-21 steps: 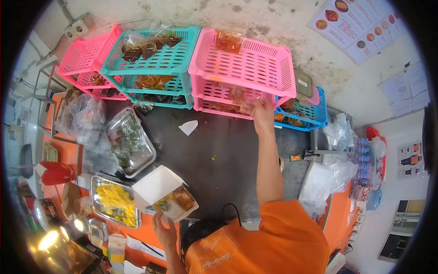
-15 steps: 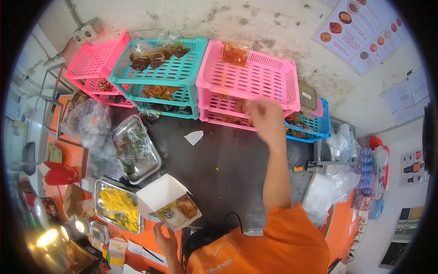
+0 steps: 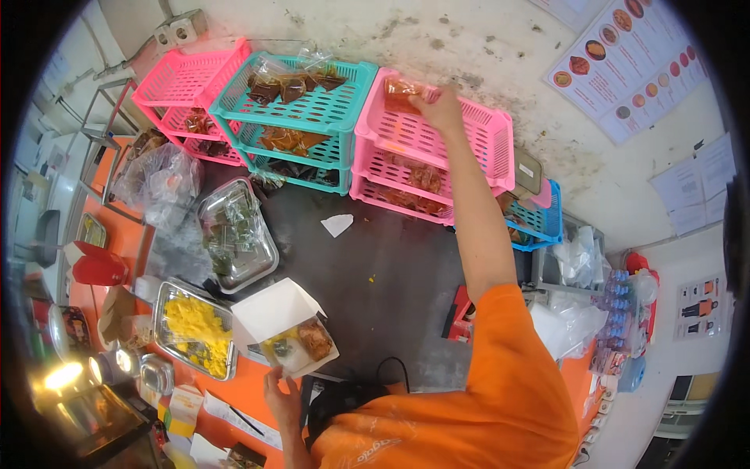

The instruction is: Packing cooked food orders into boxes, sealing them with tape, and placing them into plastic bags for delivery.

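My right hand (image 3: 439, 109) reaches up to the top pink rack. Its fingers close on the right end of a clear plastic packet of orange-red food (image 3: 399, 95) lying there. Down in front, a white paper food box (image 3: 275, 309) stands with its lid up. Inside are a browned fried piece (image 3: 315, 341), white rice (image 3: 292, 356) and something yellow and green. My left hand (image 3: 283, 395) is at the box's near edge, fingers apart, fingertips by the cardboard; whether they press on it is hard to see.
A teal rack (image 3: 355, 141) and another pink rack (image 3: 168, 90) hold bagged foods; a blue rack (image 3: 551, 227) is right. A glass dish of yellow shreds (image 3: 195, 332) and a clear tray of packets (image 3: 269, 254) sit left. A red object (image 3: 459, 314) lies by my right arm.
My right hand has risen from the front of the pink rack's lower shelves to the packet on its top shelf. My left hand stays by the box. The view has shifted a little.
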Available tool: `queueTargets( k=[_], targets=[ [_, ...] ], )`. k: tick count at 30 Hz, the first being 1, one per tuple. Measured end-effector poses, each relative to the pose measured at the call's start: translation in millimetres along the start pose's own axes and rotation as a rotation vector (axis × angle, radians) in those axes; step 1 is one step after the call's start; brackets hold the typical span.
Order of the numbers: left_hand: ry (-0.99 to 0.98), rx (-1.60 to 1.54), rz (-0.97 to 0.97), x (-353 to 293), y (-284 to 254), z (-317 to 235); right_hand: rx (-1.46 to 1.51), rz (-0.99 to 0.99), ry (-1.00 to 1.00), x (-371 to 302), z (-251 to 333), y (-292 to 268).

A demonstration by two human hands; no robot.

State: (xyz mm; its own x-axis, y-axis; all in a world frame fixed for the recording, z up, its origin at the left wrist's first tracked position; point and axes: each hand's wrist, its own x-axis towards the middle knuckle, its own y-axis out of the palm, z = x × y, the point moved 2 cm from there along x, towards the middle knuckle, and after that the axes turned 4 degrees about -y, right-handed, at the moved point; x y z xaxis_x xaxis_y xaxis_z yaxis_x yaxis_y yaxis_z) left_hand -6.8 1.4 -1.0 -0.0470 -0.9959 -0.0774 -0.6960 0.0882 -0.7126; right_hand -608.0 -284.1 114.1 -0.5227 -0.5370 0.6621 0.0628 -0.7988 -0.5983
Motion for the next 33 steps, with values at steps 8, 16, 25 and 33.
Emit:
queueTargets(
  k=[8,16,25,33],
  targets=[
    [0.119,-0.051,-0.049,32.7,-8.1,-28.4,0.111,0.114,-0.157,5.4,40.7,-45.7],
    [0.470,-0.196,-0.031,100.4,-56.5,-188.2,0.348,0.193,-0.381,18.1,133.3,-191.6],
    [0.622,-0.934,0.269,151.6,-52.6,-336.7,0.930,0.333,-0.030,-76.1,210.8,-230.3],
    [0.701,-0.484,0.723,165.2,-100.0,-328.2,0.626,0.387,-0.746,-85.2,241.9,-245.0]
  ],
)
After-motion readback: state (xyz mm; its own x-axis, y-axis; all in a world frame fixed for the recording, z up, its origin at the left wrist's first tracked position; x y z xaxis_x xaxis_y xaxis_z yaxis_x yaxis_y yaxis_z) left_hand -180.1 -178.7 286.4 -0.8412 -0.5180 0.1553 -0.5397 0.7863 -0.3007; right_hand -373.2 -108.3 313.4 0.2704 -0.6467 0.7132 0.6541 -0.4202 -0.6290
